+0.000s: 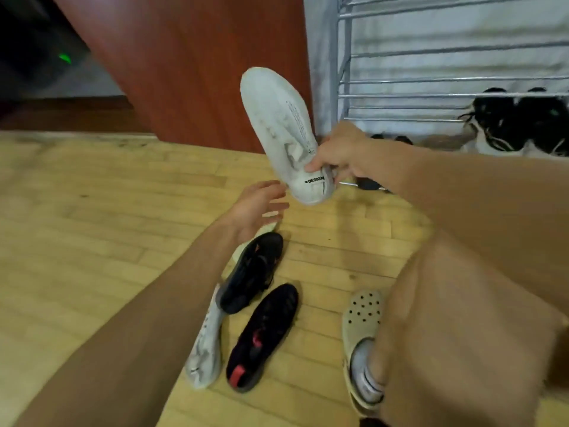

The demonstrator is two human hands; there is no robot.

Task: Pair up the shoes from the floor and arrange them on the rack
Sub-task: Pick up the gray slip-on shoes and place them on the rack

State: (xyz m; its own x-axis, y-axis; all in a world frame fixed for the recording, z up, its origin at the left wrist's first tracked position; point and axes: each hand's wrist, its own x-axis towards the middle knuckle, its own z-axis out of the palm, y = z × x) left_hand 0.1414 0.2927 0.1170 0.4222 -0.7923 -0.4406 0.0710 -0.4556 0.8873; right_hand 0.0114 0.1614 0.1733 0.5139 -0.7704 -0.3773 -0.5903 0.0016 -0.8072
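Observation:
My right hand (pixel 340 155) grips a white sneaker (pixel 281 124) by its heel end and holds it in the air, toe pointing up and away. Just below its heel my left hand (pixel 257 208) reaches forward with fingers spread, holding nothing. On the wooden floor lie two black sneakers (pixel 251 272) (pixel 263 337) and a second white sneaker (pixel 204 355), partly under my left forearm. The metal shoe rack (pixel 431 78) stands at the upper right, with a black-and-white pair (pixel 517 124) on a low shelf.
A reddish-brown wooden panel (pixel 184 66) stands left of the rack. My own foot in a beige perforated clog (pixel 361 343) rests on the floor at the lower right, beside my bent knee. Bare wooden floor (pixel 77 211) stretches to the left.

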